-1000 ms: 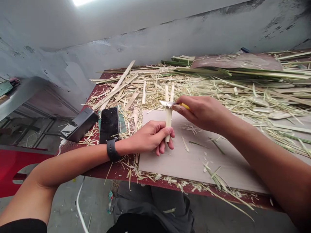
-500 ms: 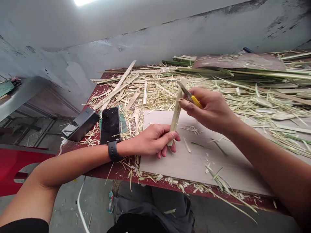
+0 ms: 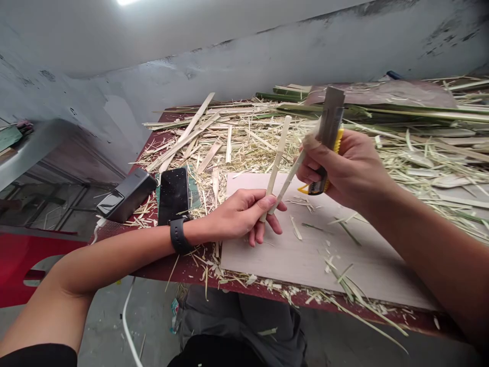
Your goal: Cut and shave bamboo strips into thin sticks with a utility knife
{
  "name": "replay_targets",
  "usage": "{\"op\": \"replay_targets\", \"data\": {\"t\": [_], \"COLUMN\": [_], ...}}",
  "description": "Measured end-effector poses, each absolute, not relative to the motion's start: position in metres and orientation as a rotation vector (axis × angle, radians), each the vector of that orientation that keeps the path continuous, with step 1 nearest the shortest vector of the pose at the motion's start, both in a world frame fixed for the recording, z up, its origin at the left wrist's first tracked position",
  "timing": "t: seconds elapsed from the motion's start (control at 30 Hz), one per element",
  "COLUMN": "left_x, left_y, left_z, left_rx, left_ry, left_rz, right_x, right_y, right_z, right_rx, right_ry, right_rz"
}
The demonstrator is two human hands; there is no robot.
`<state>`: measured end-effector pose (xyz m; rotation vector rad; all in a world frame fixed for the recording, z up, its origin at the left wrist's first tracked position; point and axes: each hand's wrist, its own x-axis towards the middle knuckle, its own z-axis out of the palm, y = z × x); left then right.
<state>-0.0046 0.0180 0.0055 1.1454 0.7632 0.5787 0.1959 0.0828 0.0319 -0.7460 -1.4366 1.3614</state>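
Over the pale board, my left hand pinches the lower end of a narrow bamboo strip that leans upward. A second thin bamboo piece fans out from the same grip toward the right. My right hand is closed round a yellow-and-black utility knife, its blade pointing up. Its thumb and fingers also pinch the upper part of the second piece. Whether the two pieces are still joined at the bottom is hidden by my left fingers.
Shavings and bamboo strips cover the dark red table. A phone and a grey box-like device with a white cable lie at the left. Longer green strips lie along the back by the wall.
The single strip now shows as two pieces spread apart. My right hand has moved right, pulling one piece away, and the knife blade has turned from the strip to point up.
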Motion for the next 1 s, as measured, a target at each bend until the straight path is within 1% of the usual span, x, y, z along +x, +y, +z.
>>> {"op": "replay_targets", "data": {"t": [0.17, 0.3, 0.63, 0.8, 1.0], "left_x": [-0.0045, -0.0045, -0.004, -0.0032, -0.0042], "left_y": [0.0182, 0.0174, 0.0176, 0.0169, 0.0162], "left_z": [0.0054, 0.0074, 0.009, 0.0105, 0.0095], "left_rx": [1.152, 1.185, 1.17, 1.173, 1.196], "left_ry": [0.751, 0.756, 0.789, 0.809, 0.785], "left_rz": [0.565, 0.555, 0.534, 0.516, 0.532], "right_x": [0.1974, 0.1975, 0.2002, 0.1999, 0.1993], "right_y": [0.0818, 0.0808, 0.0822, 0.0793, 0.0751], "right_z": [0.0309, 0.0271, 0.0237, 0.0262, 0.0287], "right_rx": [-0.779, -0.863, -0.903, -0.866, -0.923], "right_ry": [-1.534, -1.564, -1.692, -1.816, -1.959], "right_rz": [1.447, 1.418, 1.39, 1.336, 1.209]}}
